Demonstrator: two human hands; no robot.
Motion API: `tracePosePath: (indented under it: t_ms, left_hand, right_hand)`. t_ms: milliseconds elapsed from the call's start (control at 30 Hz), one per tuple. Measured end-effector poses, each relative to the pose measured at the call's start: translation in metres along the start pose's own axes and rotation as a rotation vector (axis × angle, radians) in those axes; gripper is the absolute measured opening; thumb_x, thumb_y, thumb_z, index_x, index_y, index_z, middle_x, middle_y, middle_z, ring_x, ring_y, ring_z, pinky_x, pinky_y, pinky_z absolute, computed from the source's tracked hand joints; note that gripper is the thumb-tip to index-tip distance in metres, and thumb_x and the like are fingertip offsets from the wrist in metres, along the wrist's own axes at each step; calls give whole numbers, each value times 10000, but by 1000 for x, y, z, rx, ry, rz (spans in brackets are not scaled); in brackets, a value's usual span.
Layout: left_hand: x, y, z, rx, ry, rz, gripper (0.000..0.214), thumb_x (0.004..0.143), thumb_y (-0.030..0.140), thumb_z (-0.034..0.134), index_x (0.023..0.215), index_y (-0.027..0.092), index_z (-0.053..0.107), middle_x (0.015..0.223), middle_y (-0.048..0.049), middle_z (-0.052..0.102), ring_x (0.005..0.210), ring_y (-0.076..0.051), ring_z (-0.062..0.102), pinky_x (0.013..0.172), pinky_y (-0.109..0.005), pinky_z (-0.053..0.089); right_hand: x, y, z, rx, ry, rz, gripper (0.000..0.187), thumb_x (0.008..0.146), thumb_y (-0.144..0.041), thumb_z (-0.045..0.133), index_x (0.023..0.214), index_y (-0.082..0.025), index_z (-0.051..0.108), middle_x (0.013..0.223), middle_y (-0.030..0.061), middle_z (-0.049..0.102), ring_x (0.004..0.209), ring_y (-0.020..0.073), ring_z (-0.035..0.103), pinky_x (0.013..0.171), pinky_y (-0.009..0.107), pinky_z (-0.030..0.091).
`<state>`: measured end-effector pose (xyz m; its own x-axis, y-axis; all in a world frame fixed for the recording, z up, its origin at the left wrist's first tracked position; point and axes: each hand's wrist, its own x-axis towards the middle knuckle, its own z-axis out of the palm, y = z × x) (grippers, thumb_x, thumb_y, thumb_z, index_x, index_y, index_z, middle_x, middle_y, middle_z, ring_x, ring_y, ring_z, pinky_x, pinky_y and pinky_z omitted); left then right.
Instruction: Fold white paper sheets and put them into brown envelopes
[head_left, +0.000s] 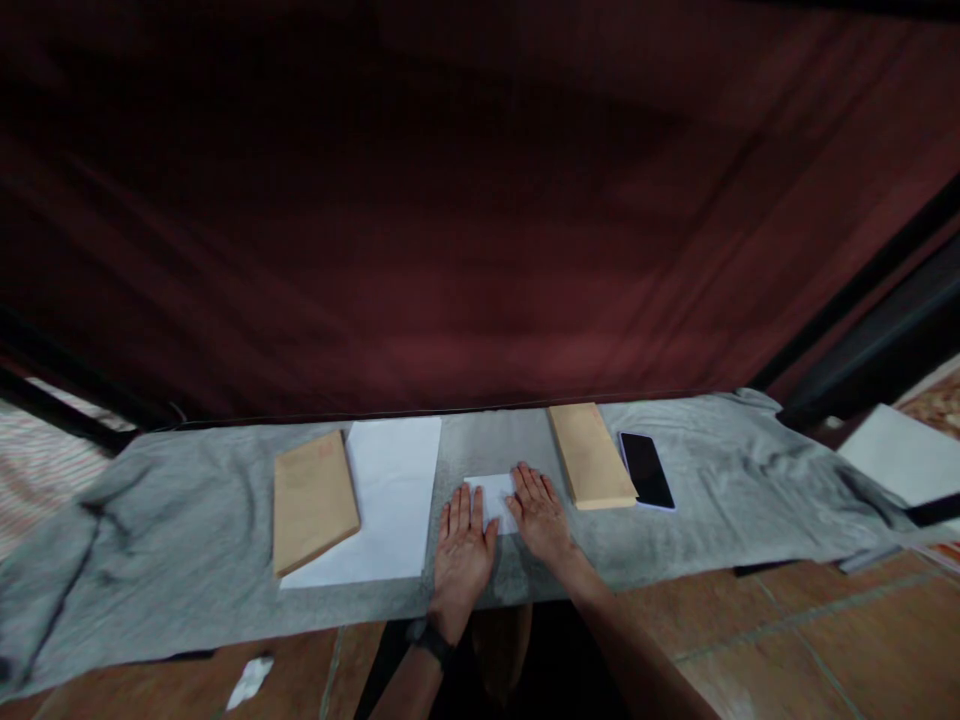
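Observation:
My left hand (pixel 463 552) and my right hand (pixel 541 515) lie flat, fingers stretched out, on a small folded white paper (pixel 493 494) on the grey cloth (pixel 187 530). The paper shows between and under my fingertips. Left of my hands lies a larger white sheet (pixel 390 500) with a brown envelope (pixel 311 500) overlapping its left side. Right of my hands rests a stack of brown envelopes (pixel 591 455).
A black phone (pixel 646 470) lies beside the envelope stack on the right. A dark red curtain (pixel 450 200) hangs behind the table. A white scrap (pixel 250 681) lies on the tiled floor. A white sheet (pixel 904 455) sits at far right.

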<state>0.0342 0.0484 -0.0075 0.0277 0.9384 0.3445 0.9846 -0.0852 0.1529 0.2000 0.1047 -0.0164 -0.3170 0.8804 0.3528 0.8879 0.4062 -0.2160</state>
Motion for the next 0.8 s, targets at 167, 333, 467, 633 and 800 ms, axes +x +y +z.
tracePosePath:
  t_ms: [167,333,467,633,800]
  left_hand:
    - [1,1,-2,-41,17,-4,605,991,416,396,1524,132,362,1573,-164,378,1480,-300,311,1173,-534,328]
    - [-1,1,-9,-68,27,-10,618,993,430,396,1513,95,373,1546,-176,424,1458,-296,358,1179,-502,335]
    - [-2,1,-13,-136,42,-36,630,1002,428,392,1531,92,325,1553,-186,413,1441,-301,387,1161,-500,368]
    - [-5,-2,-22,-338,163,-146,653,1021,379,361,1590,171,118,1630,-152,272,1485,-284,299,1177,-500,364]
    - [-10,-8,-31,-516,310,-278,584,1040,320,276,1588,234,92,1636,-112,258,1508,-235,246,1213,-485,314]
  right_hand:
    - [10,12,-9,21,-21,-9,464,1026,-288,389,1465,-166,472,1487,102,518,1398,230,430,1159,444,315]
    - [34,18,-24,112,-141,11,387,914,-187,546,1293,-178,624,1301,116,644,1249,241,542,1101,417,379]
    - [51,17,-32,137,-130,28,264,849,-120,607,1087,-171,708,1095,114,697,1062,242,626,969,370,469]
    - [65,12,-59,218,-72,2,269,933,-97,466,1009,-219,694,1007,39,693,909,171,666,853,274,502]
    - [43,0,-82,318,132,-99,289,980,-150,412,1119,-240,649,1145,40,686,1145,203,607,1041,371,456]
